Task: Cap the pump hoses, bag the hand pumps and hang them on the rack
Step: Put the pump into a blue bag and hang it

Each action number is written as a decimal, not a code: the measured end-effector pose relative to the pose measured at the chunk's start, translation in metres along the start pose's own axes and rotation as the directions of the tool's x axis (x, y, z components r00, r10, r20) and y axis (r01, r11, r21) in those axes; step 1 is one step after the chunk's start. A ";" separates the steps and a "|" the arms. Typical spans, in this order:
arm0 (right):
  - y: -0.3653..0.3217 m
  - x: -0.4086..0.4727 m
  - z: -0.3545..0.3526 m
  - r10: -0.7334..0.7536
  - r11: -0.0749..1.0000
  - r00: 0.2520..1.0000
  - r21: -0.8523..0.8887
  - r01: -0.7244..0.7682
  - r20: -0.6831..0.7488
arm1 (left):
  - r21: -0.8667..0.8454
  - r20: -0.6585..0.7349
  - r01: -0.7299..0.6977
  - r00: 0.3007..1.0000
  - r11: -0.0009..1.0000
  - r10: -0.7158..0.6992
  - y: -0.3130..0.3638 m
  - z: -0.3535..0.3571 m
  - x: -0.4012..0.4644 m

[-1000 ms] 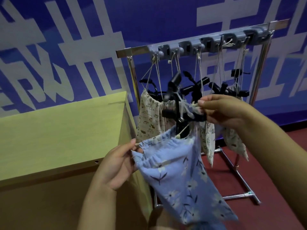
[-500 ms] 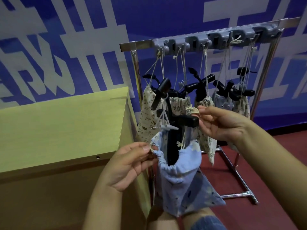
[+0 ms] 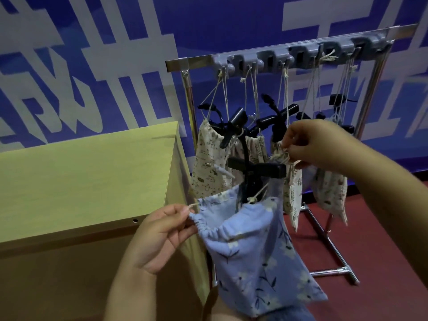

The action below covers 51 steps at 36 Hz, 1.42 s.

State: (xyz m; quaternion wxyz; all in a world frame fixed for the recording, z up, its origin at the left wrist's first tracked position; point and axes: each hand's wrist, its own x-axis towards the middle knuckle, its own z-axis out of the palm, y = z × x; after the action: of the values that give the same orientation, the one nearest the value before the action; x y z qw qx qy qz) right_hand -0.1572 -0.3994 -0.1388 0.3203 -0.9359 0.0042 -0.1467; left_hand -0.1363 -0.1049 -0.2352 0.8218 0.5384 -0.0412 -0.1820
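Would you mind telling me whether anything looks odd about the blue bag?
Yes: the blue bag is not drawn shut, and the black pump sticks well out of its mouth while both hands hold its strings.

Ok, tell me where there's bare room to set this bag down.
The yellow cabinet top is bare, bordered by the blue wall and the rack to its right. Red floor beyond the rack's base is open. Under the rack rail it is crowded with hanging bags.
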 end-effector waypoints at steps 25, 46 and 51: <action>-0.008 -0.004 0.012 0.030 0.275 0.868 0.831 -0.484 0.495 | 0.146 -0.037 -0.019 0.999 0.989 0.025 0.004 0.030 -0.001; -0.024 -0.014 -0.003 0.233 0.079 0.963 0.984 -0.157 0.135 | 0.329 -0.070 0.016 0.998 0.944 0.008 -0.011 0.029 -0.003; -0.028 -0.018 -0.002 0.197 0.135 0.971 0.977 -0.166 0.137 | 0.219 0.018 0.053 0.998 0.974 -0.059 -0.009 0.031 -0.003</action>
State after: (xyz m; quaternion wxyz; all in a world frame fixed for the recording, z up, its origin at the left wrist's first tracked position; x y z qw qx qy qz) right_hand -0.1778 -0.3766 -0.1256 0.8640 -0.4954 0.0249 -0.0860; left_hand -0.1501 -0.1340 -0.2301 0.7518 0.6240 -0.0555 -0.2060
